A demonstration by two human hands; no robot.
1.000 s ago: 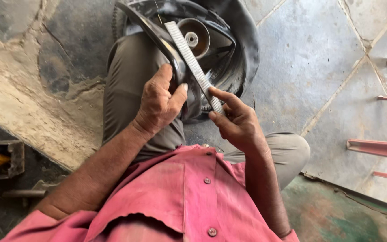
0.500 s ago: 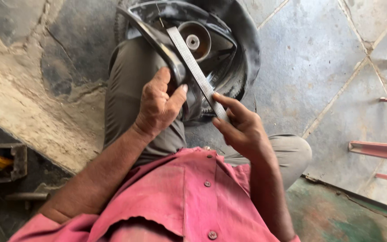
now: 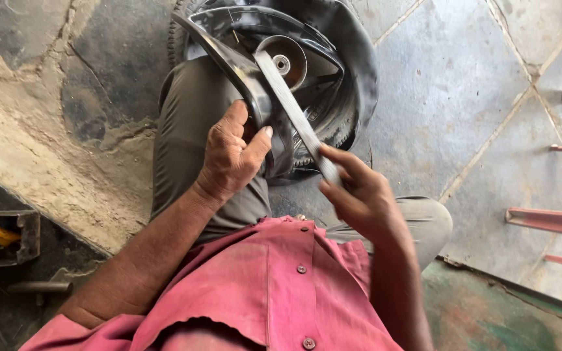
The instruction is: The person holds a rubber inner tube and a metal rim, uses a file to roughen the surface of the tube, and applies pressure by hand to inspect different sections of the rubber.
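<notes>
A small black wheel (image 3: 352, 78) with its tyre and rim stands on the floor between my knees. My left hand (image 3: 232, 156) grips the black rim edge (image 3: 229, 58) near its lower end, thumb pressed against it. My right hand (image 3: 359, 195) is closed around the near end of a flat grey metal bar (image 3: 291, 110). The bar slants up and left from that hand, its far end lying across the rim next to the round hub (image 3: 284, 60).
Stone-tiled floor (image 3: 463, 97) lies on the right, cracked concrete on the left. Red metal angle bars (image 3: 551, 221) lie at the right edge. A dark tray (image 3: 8, 234) with a yellow-and-red object sits at the left edge, a metal rod beside it.
My right hand has slid down and toward me, drawing the bar's near end lower. The left hand keeps its hold on the rim.
</notes>
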